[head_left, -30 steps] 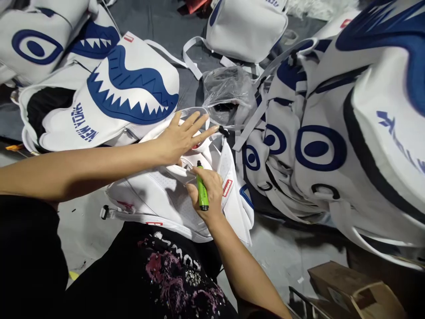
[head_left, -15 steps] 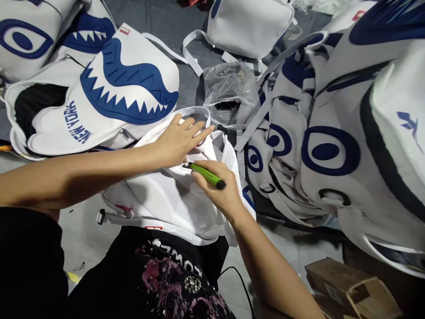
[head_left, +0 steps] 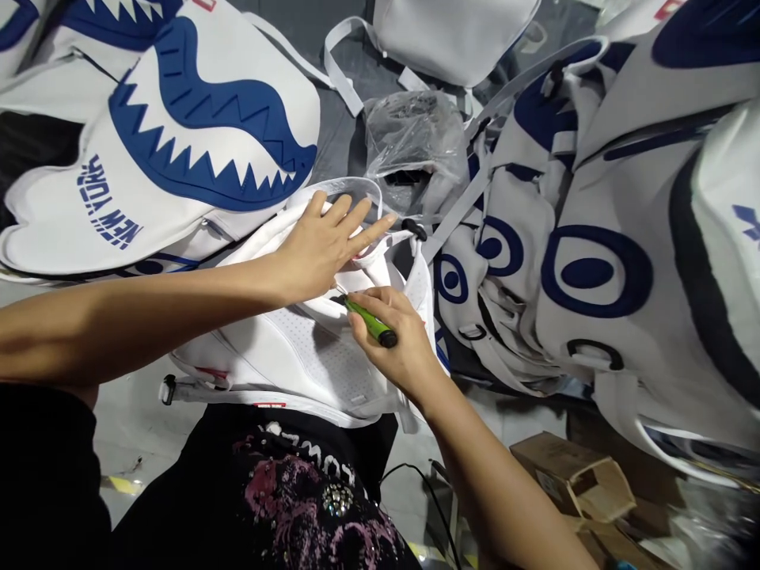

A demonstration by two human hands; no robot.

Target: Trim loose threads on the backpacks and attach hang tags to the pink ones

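Observation:
A white backpack (head_left: 279,348) lies across my lap, its dotted back panel facing up. My left hand (head_left: 324,245) rests on its upper part, fingers spread over the white fabric near the top loop. Just to the right, my right hand (head_left: 395,332) is closed around a green tool (head_left: 371,321) with a black end. The tool's thin metal tip meets the white fabric beside my left thumb; the exact contact spot is partly hidden. A black buckle (head_left: 414,229) sits on a strap right of my left fingertips.
A white backpack with a blue toothed mouth (head_left: 226,103) lies at upper left. Clear plastic wrap (head_left: 416,134) is beyond my hands. Grey-white backpacks with blue eyes (head_left: 594,273) are piled at right. An open cardboard box (head_left: 564,475) sits at lower right.
The view has shifted, with the left backpack now nearer. My right hand and the green tool have turned slightly, the tool pointing a little more steeply. My left hand stays spread on the fabric.

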